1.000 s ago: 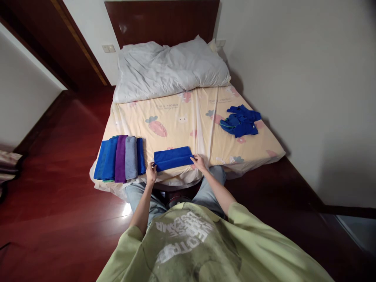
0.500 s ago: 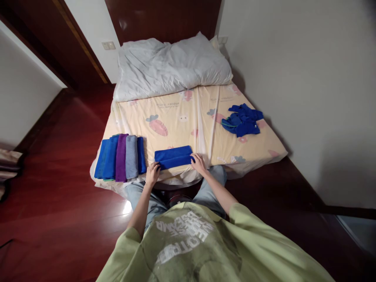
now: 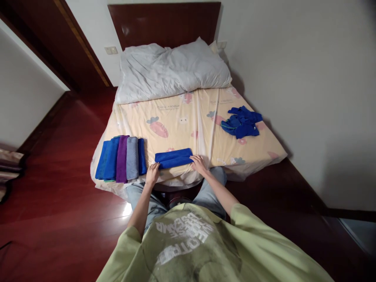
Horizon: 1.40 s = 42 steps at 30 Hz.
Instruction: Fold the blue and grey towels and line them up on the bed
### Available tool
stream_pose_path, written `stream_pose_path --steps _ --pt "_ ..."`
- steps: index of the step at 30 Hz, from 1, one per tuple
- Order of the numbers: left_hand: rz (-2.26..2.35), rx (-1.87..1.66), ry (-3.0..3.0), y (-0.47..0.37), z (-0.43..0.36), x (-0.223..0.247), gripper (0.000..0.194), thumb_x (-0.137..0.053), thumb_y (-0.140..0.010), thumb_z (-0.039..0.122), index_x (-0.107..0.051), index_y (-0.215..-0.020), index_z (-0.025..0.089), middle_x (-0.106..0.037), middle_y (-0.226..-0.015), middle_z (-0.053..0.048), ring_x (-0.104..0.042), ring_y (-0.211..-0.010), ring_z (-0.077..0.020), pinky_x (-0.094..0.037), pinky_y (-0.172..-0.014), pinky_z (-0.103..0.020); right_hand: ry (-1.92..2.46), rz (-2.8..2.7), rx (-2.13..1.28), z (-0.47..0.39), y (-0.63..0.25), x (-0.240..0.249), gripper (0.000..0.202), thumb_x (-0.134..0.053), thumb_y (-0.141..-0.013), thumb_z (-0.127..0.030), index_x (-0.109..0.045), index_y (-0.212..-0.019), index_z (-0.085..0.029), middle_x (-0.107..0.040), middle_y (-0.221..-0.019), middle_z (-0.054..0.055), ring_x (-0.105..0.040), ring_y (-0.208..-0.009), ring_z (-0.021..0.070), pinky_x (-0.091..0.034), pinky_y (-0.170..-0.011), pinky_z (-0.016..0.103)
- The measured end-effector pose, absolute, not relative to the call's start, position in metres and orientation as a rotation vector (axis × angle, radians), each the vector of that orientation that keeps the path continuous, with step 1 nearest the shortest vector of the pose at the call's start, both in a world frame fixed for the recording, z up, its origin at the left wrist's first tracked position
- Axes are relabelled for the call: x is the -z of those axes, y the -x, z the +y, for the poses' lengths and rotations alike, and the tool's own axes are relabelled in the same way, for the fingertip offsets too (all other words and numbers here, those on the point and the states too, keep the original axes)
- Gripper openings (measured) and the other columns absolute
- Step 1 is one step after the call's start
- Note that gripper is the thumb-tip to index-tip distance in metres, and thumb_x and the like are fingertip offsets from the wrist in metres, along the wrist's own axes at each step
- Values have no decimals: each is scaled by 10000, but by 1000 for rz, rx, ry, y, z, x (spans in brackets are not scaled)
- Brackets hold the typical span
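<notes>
Head view: a folded blue cloth (image 3: 173, 158) is laid near the middle of the bed's (image 3: 176, 137) near edge; its left end is touched by the left hand (image 3: 152, 174), its right end by the right hand (image 3: 200, 165), fingers bent; whether it is pinched by either cannot be told; towels (image 3: 121, 159) are lined up at the near left corner; a blue heap (image 3: 243, 123) is seen near the right edge.

2 bare forearms (image 3: 221, 190) outstretched, left fingers (image 3: 156, 166) and right fingers (image 3: 196, 158) bent, apart
</notes>
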<state>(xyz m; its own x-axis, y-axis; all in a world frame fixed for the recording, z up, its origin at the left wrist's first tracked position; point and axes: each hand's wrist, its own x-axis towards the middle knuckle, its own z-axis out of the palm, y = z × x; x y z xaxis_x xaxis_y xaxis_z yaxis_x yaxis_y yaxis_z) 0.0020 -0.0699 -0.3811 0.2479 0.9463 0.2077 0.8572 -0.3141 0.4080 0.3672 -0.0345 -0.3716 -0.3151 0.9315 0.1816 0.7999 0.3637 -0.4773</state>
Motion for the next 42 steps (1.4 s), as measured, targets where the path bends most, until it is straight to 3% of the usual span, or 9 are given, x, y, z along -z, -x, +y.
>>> stream_pose_path --steps 7,13,20,28,33,37,42 --pt "1602 -828 -2019 6 -97 394 451 -471 -867 124 -616 -1291 174 -680 -1281 -134 -631 -1219 -269 -495 -1082 -446 1388 -2012 -680 -55 -389 389 430 -538 -852 -128 -681 -1247 -220 -709 -1219 90 -625 -1180 239 -474 -1081 439" --pt "1721 -982 -1708 0 -73 387 340 -487 -963 328 -585 -1257 186 -715 -1151 -129 -699 -1004 -250 -574 -872 -391 1528 -1698 -774 -32 -379 403 317 -571 -900 -342 -671 -1175 -218 -720 -1070 89 -675 -1013 240 -547 -960 407" --pt "1867 -1003 -1611 -4 -41 387 314 -503 -951 306 -585 -1223 170 -713 -1103 -147 -711 -824 -225 -570 -824 -378 1653 -1603 -807 -5 -372 404 299 -583 -930 -405 -675 -1133 -206 -746 -1016 99 -717 -956 244 -573 -904 392" --pt "1950 -984 -1663 -3 -25 395 277 -477 -950 294 -594 -1167 167 -713 -986 -136 -698 -805 -236 -573 -793 -385 1824 -1622 -743 6 -360 397 266 -598 -959 -393 -710 -1111 -205 -773 -1043 119 -746 -960 247 -585 -864 360" --pt "2032 -966 -1815 -8 -32 391 250 -466 -967 278 -624 -1133 177 -676 -1071 -155 -682 -955 -269 -561 -884 -420 1767 -1647 -679 2 -356 391 288 -574 -962 -371 -709 -1148 -197 -766 -990 118 -729 -924 244 -580 -848 353" --pt "1985 -813 -2113 -10 -41 379 255 -473 -979 248 -647 -1156 185 -634 -1256 -170 -613 -1153 -313 -504 -998 -474 1713 -1829 -386 -8 -352 378 311 -522 -973 -289 -682 -1221 -192 -709 -1176 134 -641 -1121 270 -510 -1008 414" --pt "1703 -588 -2358 -6 -48 370 347 -578 -938 278 -633 -1264 172 -631 -1338 -168 -552 -1285 -332 -454 -1090 -488 1462 -2280 -344 -20 -355 365 300 -547 -956 -239 -701 -1209 -192 -659 -1288 135 -540 -1277 302 -415 -1099 465"
